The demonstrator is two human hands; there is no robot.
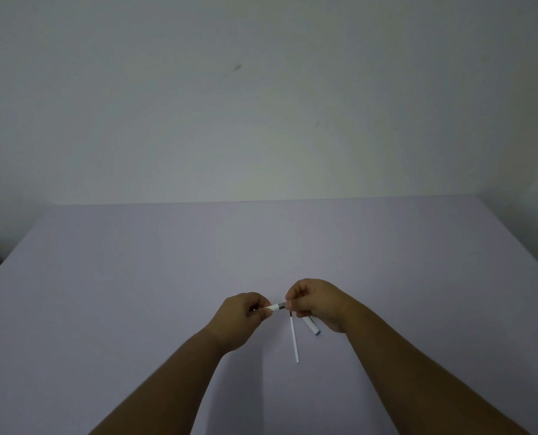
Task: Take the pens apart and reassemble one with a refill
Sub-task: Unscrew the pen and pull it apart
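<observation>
While both forearms reached in from the bottom of the frame, the left hand (245, 312) and right hand (316, 301) pinched the two ends of a short white pen (277, 307) between them, low at centre above the lilac table (135, 277). A thin white refill (294, 339) lay just below, and another white pen piece (312, 327) poked out under the right hand.

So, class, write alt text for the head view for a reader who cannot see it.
Two bare hands, left hand and right hand, hold a short white pen part between them above a lilac table. A thin white refill and another pen piece lie below.
</observation>
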